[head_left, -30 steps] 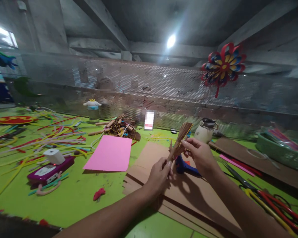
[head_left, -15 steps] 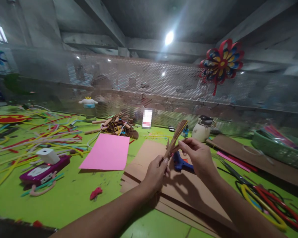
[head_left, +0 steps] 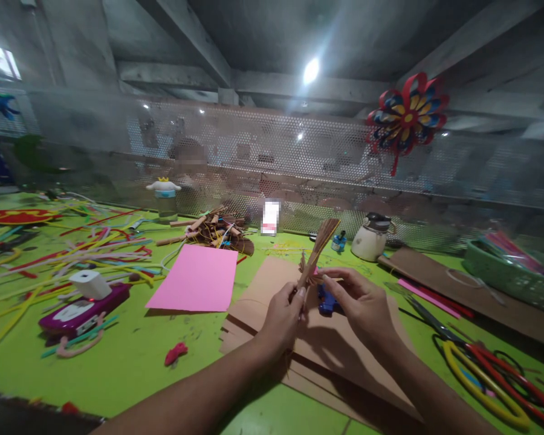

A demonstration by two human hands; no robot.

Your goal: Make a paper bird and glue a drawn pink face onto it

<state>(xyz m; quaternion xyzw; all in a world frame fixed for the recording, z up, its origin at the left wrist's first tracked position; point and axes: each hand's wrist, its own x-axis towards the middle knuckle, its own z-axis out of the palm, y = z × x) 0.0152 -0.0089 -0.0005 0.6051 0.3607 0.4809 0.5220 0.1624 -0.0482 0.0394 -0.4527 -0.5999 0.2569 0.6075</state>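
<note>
My left hand [head_left: 281, 316] is closed in a pinch on the base of a pleated brown paper fan [head_left: 318, 249], which stands tilted up and to the right above a stack of brown cardboard sheets [head_left: 272, 289]. My right hand [head_left: 361, 304] is beside it, fingers curled, its fingertips pinching a small piece at the fan's lower right. A blue glue gun [head_left: 327, 301] lies on the cardboard, partly hidden behind my right hand.
A pink sheet [head_left: 196, 277] lies left of the cardboard. Coloured pipe cleaners [head_left: 86, 251], a purple device [head_left: 82, 308] and a brown scrap pile [head_left: 220, 232] are at left. A white jar [head_left: 369, 240], green basket [head_left: 503, 263], scissors and wire loops [head_left: 494, 377] are at right. A paper pinwheel [head_left: 407, 118] hangs on the mesh.
My right hand has slid down from the fan's middle to its lower part. The fan has tilted a little more upright. My left hand keeps its pinch.
</note>
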